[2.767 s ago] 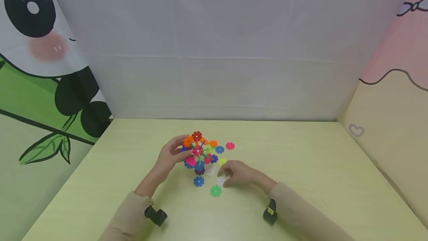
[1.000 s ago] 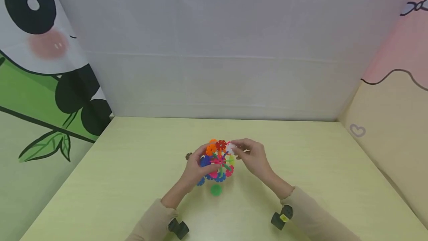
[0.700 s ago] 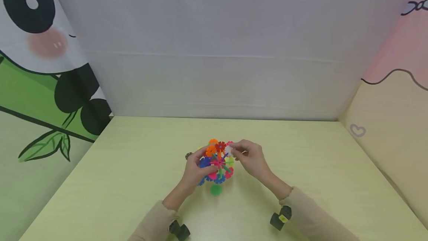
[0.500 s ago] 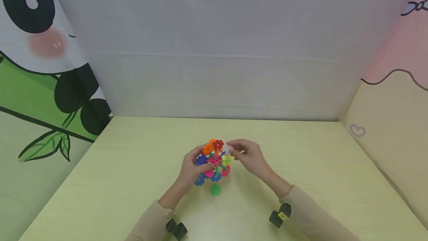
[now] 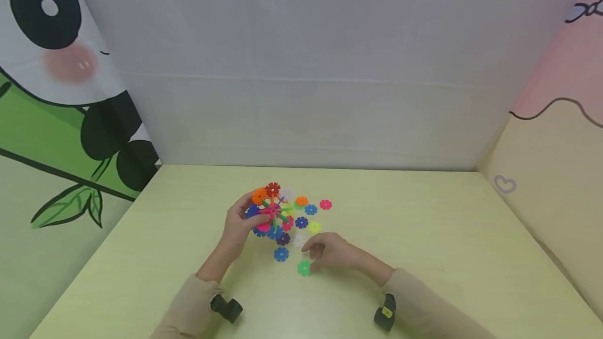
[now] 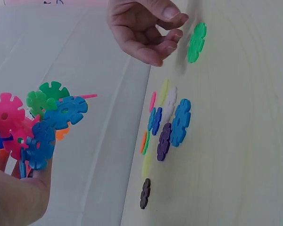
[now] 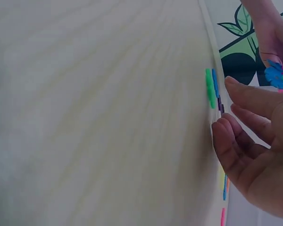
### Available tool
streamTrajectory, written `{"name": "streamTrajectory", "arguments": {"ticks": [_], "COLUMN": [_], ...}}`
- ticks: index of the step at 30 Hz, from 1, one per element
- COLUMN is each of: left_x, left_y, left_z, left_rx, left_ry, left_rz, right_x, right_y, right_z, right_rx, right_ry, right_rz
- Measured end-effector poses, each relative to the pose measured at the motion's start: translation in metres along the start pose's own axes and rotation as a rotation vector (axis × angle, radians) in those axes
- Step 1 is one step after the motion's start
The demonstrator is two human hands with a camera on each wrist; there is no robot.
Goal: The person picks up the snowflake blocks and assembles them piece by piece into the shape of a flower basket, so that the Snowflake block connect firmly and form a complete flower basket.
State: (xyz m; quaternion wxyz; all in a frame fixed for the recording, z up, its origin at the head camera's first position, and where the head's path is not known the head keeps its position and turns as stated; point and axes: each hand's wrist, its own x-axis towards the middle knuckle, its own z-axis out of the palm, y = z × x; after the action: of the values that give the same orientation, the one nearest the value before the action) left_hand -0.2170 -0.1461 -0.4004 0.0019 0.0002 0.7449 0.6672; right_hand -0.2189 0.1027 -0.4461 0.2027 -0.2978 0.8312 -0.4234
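Observation:
My left hand (image 5: 234, 230) grips a cluster of interlocking snowflake discs (image 5: 273, 209) in many colours, joined edge to edge around a pink centre. A pale white disc (image 5: 286, 194) shows at the cluster's upper right side. In the left wrist view, pink, blue and green discs (image 6: 66, 112) of the cluster stick out past the fingers. My right hand (image 5: 335, 251) hovers low over the table beside a loose green disc (image 5: 303, 268). Its fingers (image 7: 226, 141) are bent loosely and apart from the thumb, with nothing between them.
Loose discs lie between the hands: blue (image 5: 281, 254), purple (image 5: 283, 238), white (image 5: 298, 240), yellow (image 5: 314, 227) and pink (image 5: 325, 204), among several others. A brown disc (image 6: 145, 193) lies farther off in the left wrist view. A white backdrop (image 5: 306, 119) rises behind the table.
The right hand has left the white disc on the cluster and come down toward the green disc. The left hand has moved left with the cluster, uncovering loose discs behind it.

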Motion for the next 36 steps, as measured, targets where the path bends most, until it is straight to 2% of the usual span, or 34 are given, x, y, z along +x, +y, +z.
{"name": "streamTrajectory", "arguments": {"ticks": [5, 10, 14, 17, 20, 23, 25, 30, 33, 36], "left_x": [-0.003, -0.006, -0.006, -0.006, -0.007, -0.008, -0.009, -0.013, -0.015, -0.015], "left_y": [0.002, 0.004, 0.003, 0.002, 0.003, 0.004, 0.005, 0.006, 0.005, 0.004], "left_z": [0.0, 0.005, 0.01, 0.015, 0.021, 0.029, 0.034, 0.046, 0.051, 0.056], "left_rx": [-0.016, -0.031, -0.025, -0.039, -0.07, -0.099, -0.111, -0.14, -0.134, -0.145], "left_ry": [0.001, -0.009, -0.026, -0.033, -0.046, -0.06, -0.055, -0.024, -0.028, -0.029], "left_rz": [-0.001, -0.014, -0.019, -0.023, -0.02, -0.012, -0.008, 0.002, 0.017, 0.023], "right_x": [0.003, 0.003, 0.001, 0.001, -0.002, -0.009, -0.013, -0.016, -0.015, -0.014], "right_y": [0.004, 0.001, -0.003, -0.005, -0.012, -0.023, -0.03, -0.036, -0.036, -0.036], "right_z": [0.007, 0.008, 0.005, 0.004, -0.001, -0.01, -0.016, -0.026, -0.028, -0.028], "right_rx": [-0.044, -0.09, -0.108, -0.106, -0.008, 0.151, 0.266, 0.42, 0.462, 0.461], "right_ry": [-0.056, -0.078, -0.066, -0.044, 0.001, 0.121, 0.242, 0.569, 0.68, 0.731], "right_rz": [-0.008, 0.014, 0.01, -0.03, -0.045, -0.039, -0.029, 0.023, 0.06, 0.076]}}
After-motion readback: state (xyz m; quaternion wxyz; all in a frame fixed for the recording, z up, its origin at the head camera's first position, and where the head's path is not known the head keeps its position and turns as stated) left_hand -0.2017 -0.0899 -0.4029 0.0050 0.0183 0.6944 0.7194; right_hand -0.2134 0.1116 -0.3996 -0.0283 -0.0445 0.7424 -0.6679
